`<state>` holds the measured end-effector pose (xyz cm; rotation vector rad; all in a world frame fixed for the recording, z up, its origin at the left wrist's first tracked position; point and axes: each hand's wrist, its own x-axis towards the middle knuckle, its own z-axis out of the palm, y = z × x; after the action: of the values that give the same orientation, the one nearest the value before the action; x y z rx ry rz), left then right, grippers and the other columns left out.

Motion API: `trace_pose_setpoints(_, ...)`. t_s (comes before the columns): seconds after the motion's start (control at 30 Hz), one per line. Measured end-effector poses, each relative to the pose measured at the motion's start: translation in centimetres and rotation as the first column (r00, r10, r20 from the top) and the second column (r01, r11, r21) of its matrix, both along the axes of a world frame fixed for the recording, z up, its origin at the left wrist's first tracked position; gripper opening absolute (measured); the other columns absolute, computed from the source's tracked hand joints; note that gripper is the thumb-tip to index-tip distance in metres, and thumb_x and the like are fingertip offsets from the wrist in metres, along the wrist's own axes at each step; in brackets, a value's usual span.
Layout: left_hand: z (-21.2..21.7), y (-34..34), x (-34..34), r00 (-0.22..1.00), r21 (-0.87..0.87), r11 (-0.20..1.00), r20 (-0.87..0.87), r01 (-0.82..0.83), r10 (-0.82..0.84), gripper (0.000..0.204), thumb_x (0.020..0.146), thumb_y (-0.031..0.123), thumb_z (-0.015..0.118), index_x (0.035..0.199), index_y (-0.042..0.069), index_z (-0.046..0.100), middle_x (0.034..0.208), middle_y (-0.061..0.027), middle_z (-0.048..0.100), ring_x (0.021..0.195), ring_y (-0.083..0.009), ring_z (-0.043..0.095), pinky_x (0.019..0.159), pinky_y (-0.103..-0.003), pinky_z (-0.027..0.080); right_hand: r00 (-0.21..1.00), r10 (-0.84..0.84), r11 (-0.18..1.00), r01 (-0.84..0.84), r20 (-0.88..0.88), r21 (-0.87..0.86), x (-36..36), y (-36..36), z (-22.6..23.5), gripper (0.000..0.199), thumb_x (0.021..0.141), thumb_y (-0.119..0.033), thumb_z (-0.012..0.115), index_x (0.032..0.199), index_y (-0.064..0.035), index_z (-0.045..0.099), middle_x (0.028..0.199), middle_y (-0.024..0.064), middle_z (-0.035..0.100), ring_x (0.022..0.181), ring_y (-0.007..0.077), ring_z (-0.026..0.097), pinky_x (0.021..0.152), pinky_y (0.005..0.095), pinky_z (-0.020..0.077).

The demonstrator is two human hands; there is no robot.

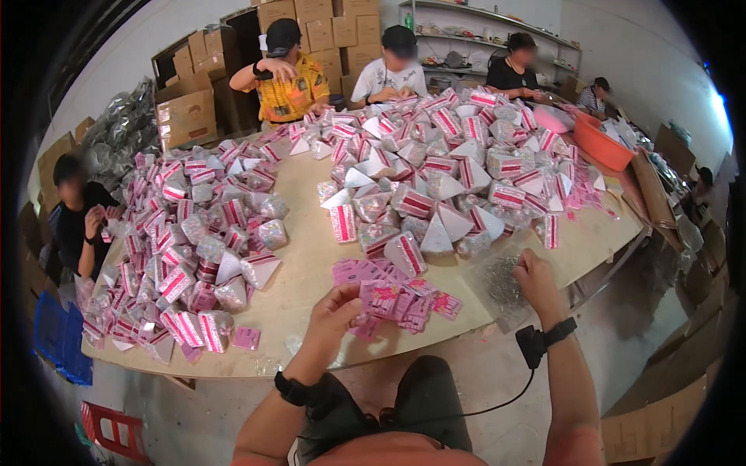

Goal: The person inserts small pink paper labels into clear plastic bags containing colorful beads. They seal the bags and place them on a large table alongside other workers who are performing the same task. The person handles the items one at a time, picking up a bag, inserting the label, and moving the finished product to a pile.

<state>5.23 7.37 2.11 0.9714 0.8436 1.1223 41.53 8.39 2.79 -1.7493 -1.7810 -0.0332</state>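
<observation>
My left hand (336, 312) is closed in a pinch at the left edge of a pile of pink printed cards (392, 299). Whatever its fingertips hold is too small or hidden to tell. Over a clear plastic bag (486, 272) of small metal pieces (505, 283), my right hand (535, 278) has its fingers curled together, and their contents cannot be made out. Beyond the cards lies a big heap of wedge-shaped, cake-slice-like packages (439, 229) in glittery wrap with pink and white bands.
A second heap of wedge packages (186, 241) covers the table's (303, 186) left side. An orange basin (602, 144) stands at the far right. Several people sit around the table. A blue crate (62, 338) and a red stool (115, 431) are at the left; cardboard boxes (186, 120) are behind.
</observation>
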Motion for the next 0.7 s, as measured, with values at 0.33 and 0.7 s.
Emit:
trace_pose_setpoints(0.33, -1.6, 0.1, 0.2, 0.998, 0.034, 0.999, -0.065, 0.007, -0.005, 0.030, 0.084, 0.014, 0.057, 0.111, 0.002, 0.051, 0.096, -0.0019, 0.055, 0.085, -0.0089, 0.052, 0.070, -0.023, 0.045, 0.967, 0.053, 0.983, -0.007, 0.251, -0.182, 0.7, 0.5, -1.0, 0.016, 0.076, -0.010, 0.058, 0.083, -0.0032, 0.046, 0.071, 0.0198, 0.058, 0.071, 0.0388, 0.057, 0.061, 0.0481, 0.0424)
trace_pose_setpoints(0.7, -1.4, -0.3, 0.0, 0.998, 0.036, 0.999, -0.061, 0.011, -0.009, 0.032, 0.083, 0.012, 0.057, 0.111, -0.002, 0.050, 0.096, -0.0052, 0.057, 0.081, -0.0113, 0.055, 0.067, -0.025, 0.048, 0.984, 0.166, 0.983, -0.161, 0.057, -0.093, 1.5, 1.4, -0.3, 0.018, 0.072, -0.001, 0.051, 0.090, -0.0029, 0.052, 0.079, 0.0225, 0.057, 0.080, 0.0390, 0.055, 0.067, 0.0446, 0.0432)
